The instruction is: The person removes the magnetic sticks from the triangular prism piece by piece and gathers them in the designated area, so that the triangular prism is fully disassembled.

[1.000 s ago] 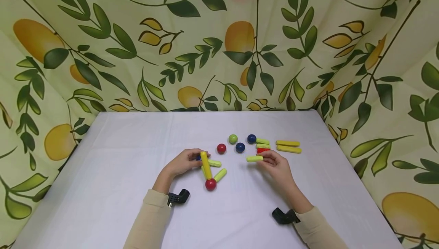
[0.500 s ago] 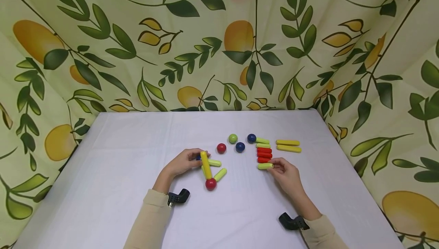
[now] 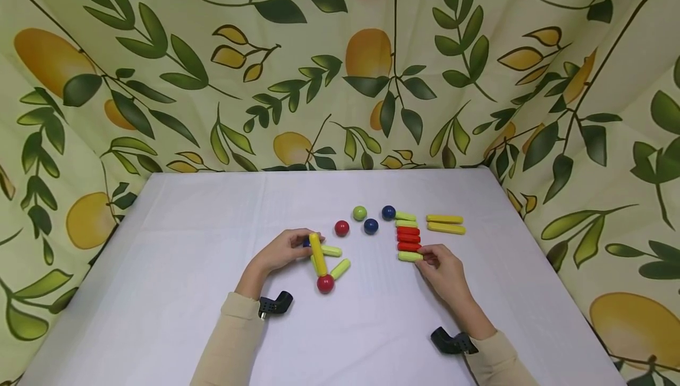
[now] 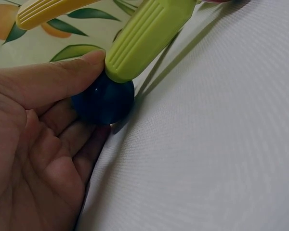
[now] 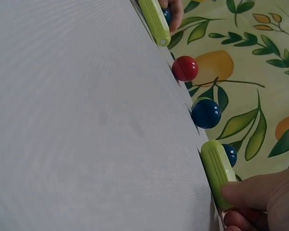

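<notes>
Alignment, apparently: green stick [image 5: 216,166] pinched in right hand [image 3: 445,272], blue ball [image 4: 106,103] pinched in left hand [image 3: 280,251]; probably needing gentle release next.

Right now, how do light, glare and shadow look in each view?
Head: brightest, softly lit; left wrist: dimmer, the light-green rod casting a streak of shadow on the white tablecloth; right wrist: also dim, small glints on the red ball, faint ripple pattern across the cloth.

"How's the left hand [image 3: 284,251]?"
"Gripping, thumb [image 4: 53,79] and fingers [image 4: 77,137] curled together."
"And the right hand [image 3: 442,269]?"
"Pinching, forearm [image 3: 474,314] slanted, closer to the right edge of the worktop [image 3: 366,327] than the left hand."
</notes>
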Available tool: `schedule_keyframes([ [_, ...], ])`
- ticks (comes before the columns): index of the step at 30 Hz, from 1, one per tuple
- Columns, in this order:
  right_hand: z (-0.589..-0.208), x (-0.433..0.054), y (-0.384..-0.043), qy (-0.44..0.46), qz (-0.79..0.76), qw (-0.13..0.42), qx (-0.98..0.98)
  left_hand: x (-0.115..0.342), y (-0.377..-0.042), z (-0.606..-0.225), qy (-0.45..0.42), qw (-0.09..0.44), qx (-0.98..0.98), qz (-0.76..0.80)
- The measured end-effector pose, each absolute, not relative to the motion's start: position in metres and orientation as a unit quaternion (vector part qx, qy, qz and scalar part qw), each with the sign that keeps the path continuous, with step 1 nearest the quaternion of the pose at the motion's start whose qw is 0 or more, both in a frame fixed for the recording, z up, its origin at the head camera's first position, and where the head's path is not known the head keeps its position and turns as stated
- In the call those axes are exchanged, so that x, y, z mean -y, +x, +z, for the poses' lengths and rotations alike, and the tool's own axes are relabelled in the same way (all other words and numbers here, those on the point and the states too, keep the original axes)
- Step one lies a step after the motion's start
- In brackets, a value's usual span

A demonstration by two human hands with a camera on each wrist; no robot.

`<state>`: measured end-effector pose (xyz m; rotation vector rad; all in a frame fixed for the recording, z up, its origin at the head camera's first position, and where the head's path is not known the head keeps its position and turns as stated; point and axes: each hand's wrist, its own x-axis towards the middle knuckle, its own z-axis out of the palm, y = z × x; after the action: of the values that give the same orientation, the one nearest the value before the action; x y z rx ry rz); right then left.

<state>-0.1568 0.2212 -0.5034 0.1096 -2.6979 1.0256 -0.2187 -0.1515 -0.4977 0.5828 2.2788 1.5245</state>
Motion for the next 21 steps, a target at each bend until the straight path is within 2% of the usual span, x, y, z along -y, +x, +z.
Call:
schedule_keyframes([
  [13,-0.491,-0.216,-0.155,0.073,0.357,0.178,0.914,0.149,-0.217,-0.494,0.218,0.170,-0.795,0.541],
  [21,-0.471,-0.187,-0.160,0.139,0.405,0.120,0.896,0.146,-0.202,-0.462,0.213,0.178,-0.795,0.539],
])
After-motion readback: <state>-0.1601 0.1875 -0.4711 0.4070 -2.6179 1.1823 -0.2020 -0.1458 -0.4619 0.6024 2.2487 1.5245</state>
